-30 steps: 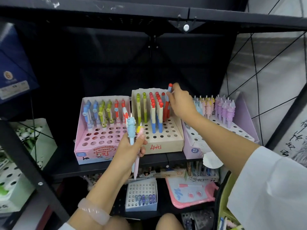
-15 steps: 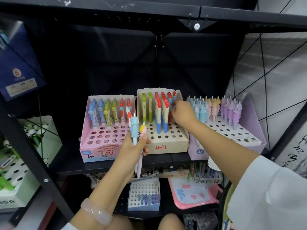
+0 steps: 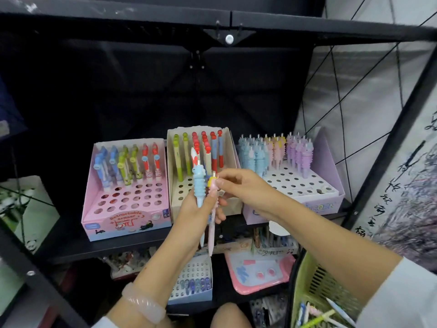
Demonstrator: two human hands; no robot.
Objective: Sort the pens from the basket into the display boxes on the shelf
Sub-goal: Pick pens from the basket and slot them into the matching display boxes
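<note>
Head view looks down at a black shelf [image 3: 71, 247] carrying 3 display boxes side by side. At the left stands the pink box [image 3: 127, 218], with blue, green and red pens upright in its back rows and open holes in front. At the middle stands the beige box [image 3: 227, 143], holding green, red and blue pens. At the right stands the lilac box [image 3: 328, 166], with pale blue, pink and purple pens in its rear rows. Left hand [image 3: 196, 216] is raised in front of the beige box, fingers curled round a small bunch of pens: a blue pen [image 3: 199, 185] with a ribbed grip, a pink pen [image 3: 212, 223] whose tip hangs below the hand, and a white and red pen [image 3: 194, 157] poking up behind them. Right hand [image 3: 238, 188] reaches in from the right, thumb and forefinger pinching the yellow top of the pink pen, just beside the blue pen. A pale bracelet [image 3: 144, 304] sits on the left wrist, and a white sleeve [image 3: 402, 299] covers the right arm. Green basket [image 3: 314, 282] sits at lower right, with several pens lying in it. On the lower shelf are a white pen box [image 3: 191, 278] and a pink board [image 3: 257, 273].
</note>
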